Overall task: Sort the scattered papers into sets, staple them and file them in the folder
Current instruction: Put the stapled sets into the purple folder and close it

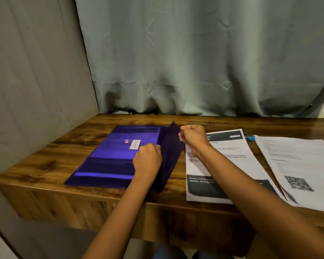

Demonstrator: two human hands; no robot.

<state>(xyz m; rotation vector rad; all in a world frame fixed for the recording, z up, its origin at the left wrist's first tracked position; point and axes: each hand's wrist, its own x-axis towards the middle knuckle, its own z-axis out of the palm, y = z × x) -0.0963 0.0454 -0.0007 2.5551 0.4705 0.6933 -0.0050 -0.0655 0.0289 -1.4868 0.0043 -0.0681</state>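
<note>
Looking down from the head camera, I see the purple folder (pixel 108 156) lying flat on the left half of the wooden table (pixel 45 165), its near edge close to the table's front edge. A darker flap (pixel 169 159) stands up along the folder's right side.

My view of the right hand (pixel 193 136) shows it curled tight at the far top corner of that flap, thumb and fingers pinching the edge there. The left hand (pixel 148 159) sits knuckles-up on the folder cover by the fold of the flap, fingers curled under. I cannot tell whether it grips the flap or only presses there.

Just beside the flap, on the right half of the table, lies a printed sheet (pixel 226 165) with dark bands, partly under the right forearm. A second sheet with a QR code (pixel 297 165) lies beyond it toward the right edge. A blue stapler (pixel 251 137) peeks out behind both sheets at their far ends. A grey-green curtain (pixel 195 53) hangs behind the table's back edge.
</note>
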